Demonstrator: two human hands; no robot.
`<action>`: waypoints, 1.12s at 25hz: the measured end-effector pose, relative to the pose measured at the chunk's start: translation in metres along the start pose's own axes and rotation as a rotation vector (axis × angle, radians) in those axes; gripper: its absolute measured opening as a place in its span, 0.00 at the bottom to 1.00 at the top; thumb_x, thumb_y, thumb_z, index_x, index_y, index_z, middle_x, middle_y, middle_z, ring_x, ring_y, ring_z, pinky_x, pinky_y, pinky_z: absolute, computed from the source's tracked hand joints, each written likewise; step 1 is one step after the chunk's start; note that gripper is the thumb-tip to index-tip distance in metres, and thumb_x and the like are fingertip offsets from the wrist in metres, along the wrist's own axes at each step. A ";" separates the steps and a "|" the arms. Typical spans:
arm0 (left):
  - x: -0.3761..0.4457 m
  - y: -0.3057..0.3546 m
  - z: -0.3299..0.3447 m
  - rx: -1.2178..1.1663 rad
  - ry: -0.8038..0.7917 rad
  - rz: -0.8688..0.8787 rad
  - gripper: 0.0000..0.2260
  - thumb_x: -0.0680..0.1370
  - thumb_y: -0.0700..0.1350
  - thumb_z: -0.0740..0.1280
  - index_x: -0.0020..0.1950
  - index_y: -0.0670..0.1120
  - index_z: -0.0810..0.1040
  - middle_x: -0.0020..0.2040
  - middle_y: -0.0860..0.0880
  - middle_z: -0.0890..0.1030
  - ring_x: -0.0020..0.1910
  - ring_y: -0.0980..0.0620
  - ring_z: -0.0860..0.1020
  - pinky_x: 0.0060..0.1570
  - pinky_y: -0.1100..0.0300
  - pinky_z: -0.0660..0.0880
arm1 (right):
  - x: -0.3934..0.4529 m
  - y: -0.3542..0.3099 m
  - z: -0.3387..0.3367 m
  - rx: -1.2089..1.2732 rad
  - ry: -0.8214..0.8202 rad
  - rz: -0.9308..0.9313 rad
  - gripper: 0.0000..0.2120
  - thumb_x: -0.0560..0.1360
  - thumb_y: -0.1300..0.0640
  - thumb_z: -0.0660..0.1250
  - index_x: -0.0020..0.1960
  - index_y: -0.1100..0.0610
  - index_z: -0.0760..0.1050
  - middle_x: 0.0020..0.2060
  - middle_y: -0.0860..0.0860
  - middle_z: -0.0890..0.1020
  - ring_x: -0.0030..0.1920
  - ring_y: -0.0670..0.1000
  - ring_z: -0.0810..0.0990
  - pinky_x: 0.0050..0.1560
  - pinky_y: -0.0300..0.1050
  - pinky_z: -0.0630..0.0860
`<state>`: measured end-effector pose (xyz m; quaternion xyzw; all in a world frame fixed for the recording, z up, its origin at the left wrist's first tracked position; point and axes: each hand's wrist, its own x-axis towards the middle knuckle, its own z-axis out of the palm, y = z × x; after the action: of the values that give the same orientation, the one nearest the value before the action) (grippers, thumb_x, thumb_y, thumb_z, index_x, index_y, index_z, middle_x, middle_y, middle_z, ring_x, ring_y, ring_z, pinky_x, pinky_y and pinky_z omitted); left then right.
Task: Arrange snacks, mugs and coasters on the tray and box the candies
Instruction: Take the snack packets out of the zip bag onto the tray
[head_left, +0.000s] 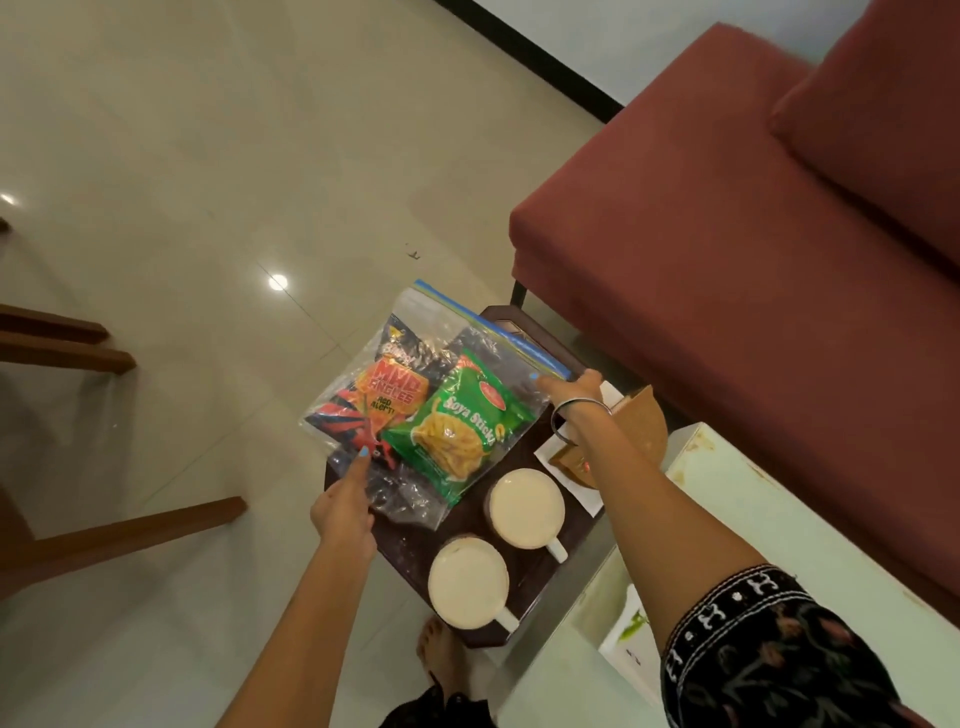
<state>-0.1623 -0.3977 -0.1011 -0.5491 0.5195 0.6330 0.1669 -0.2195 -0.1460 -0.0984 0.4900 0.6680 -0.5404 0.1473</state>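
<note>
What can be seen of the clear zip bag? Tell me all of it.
The clear zip bag is thin, crinkled see-through plastic with a blue zip strip along its far edge. Inside lie two snack packets side by side: a red and black one and a green Soya Sticks packet. The bag lies tilted over the far end of the dark tray, overhanging its edge. The left hand touches its near corner; the right hand holds the zip end.

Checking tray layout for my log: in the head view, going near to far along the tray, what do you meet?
Nearer white mug → farther white mug → green Soya Sticks packet inside the clear zip bag → the bag's blue zip edge.
</note>
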 end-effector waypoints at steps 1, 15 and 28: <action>-0.002 0.001 0.000 -0.007 -0.007 -0.006 0.09 0.72 0.46 0.71 0.46 0.42 0.75 0.44 0.48 0.76 0.47 0.49 0.75 0.53 0.55 0.73 | 0.002 -0.003 0.000 0.046 -0.005 0.062 0.39 0.69 0.54 0.72 0.72 0.63 0.55 0.58 0.59 0.73 0.53 0.57 0.76 0.43 0.45 0.73; -0.092 0.036 0.056 0.134 -0.164 0.139 0.03 0.76 0.39 0.62 0.44 0.41 0.73 0.38 0.46 0.74 0.36 0.49 0.74 0.41 0.58 0.73 | -0.144 -0.080 -0.100 0.988 -0.360 -0.285 0.09 0.75 0.67 0.57 0.42 0.63 0.76 0.30 0.51 0.83 0.32 0.49 0.83 0.38 0.47 0.81; -0.390 -0.087 0.201 1.035 -0.521 1.018 0.18 0.72 0.47 0.68 0.55 0.36 0.75 0.54 0.39 0.81 0.53 0.40 0.79 0.54 0.49 0.78 | -0.241 0.093 -0.286 -0.218 0.564 -1.156 0.12 0.71 0.63 0.61 0.52 0.58 0.77 0.43 0.58 0.84 0.41 0.55 0.80 0.41 0.46 0.76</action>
<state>-0.0663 -0.0531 0.1679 0.0725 0.8818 0.4172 0.2075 0.0660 -0.0236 0.1294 0.1568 0.8878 -0.3124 -0.2993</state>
